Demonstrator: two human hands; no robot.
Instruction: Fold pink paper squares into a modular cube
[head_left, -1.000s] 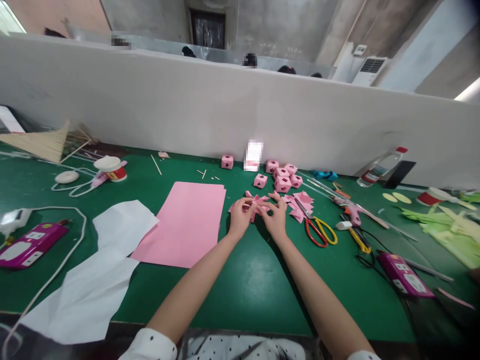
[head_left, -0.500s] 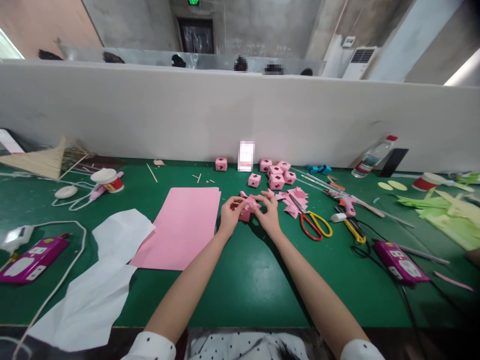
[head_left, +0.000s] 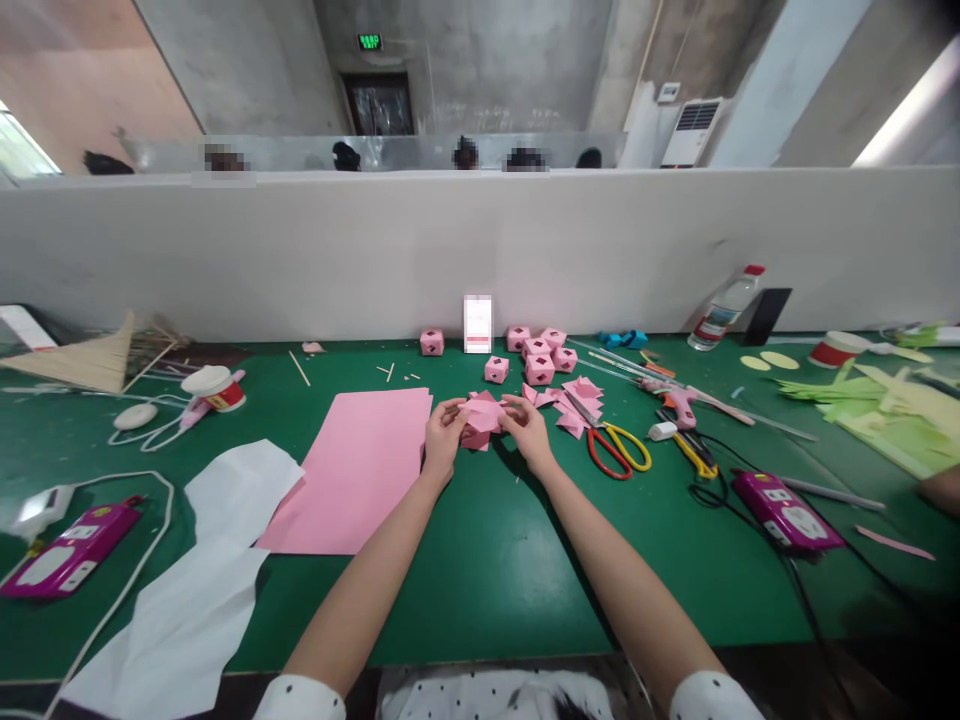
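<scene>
Between both hands is a folded pink paper piece (head_left: pixel 482 414), its two sides pinched. My left hand (head_left: pixel 444 440) grips its left edge with thumb and fingers. On the right edge, my right hand (head_left: pixel 526 432) closes in the same way. More pink paper shows just under the piece; whether it is joined to it I cannot tell. Behind the hands stand several folded pink paper cubes (head_left: pixel 538 370) with dark diamond holes. Right of my right hand lie loose folded pink pieces (head_left: pixel 577 405) and scissors (head_left: pixel 619 450) with red and yellow handles.
A stack of pink paper (head_left: pixel 349 480) and torn white paper (head_left: pixel 202 570) lie to the left. A lit phone (head_left: pixel 478 325) leans on the grey partition (head_left: pixel 360 250). A pink glue gun (head_left: pixel 681 405), a purple power strip (head_left: pixel 787 512) and a bottle (head_left: pixel 726 308) are at the right.
The pink piece between my hands now shows a flatter, wider face toward me. Both hands have shifted their pinch on its sides. The camera view has tilted slightly up.
</scene>
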